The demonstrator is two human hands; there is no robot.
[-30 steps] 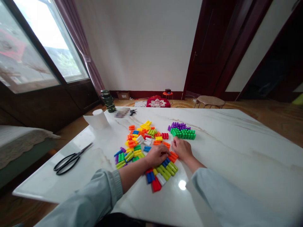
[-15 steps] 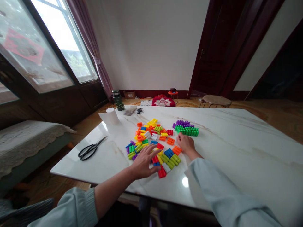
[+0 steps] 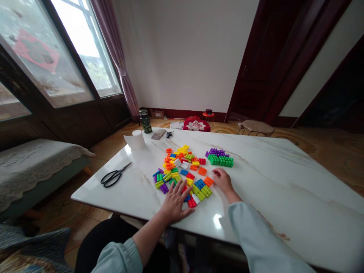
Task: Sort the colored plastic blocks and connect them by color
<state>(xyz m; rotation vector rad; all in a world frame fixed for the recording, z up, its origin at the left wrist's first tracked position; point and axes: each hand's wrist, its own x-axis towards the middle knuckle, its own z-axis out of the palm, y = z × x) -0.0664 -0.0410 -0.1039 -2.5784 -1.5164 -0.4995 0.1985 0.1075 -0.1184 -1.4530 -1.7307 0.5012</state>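
My left hand (image 3: 176, 203) lies with its fingers spread over the near part of a loose pile of coloured plastic pieces (image 3: 173, 163), covering some of them. The pieces are peg-shaped and lie in small groups of red, yellow, orange, blue, white and lime. To the right of the pile, my right hand (image 3: 223, 181) has its fingers curled, close to an orange group (image 3: 209, 181); whether anything is inside the fingers is hidden. Beyond it stand green pieces (image 3: 221, 160) in upright rows, with purple pieces (image 3: 217, 152) just behind them.
Black-handled scissors (image 3: 116, 175) lie at the left on the white marbled table (image 3: 273, 178). Toward the far left edge are a paper roll (image 3: 138, 139), a camouflage bottle (image 3: 145, 122), a phone (image 3: 158, 134) and keys (image 3: 170, 134). A round stool (image 3: 257, 128) stands beyond the table.
My right hand has drawn back from the green rows toward the orange group. My left hand has settled lower over the near pieces, fingers wider. The camera view has shifted slightly.
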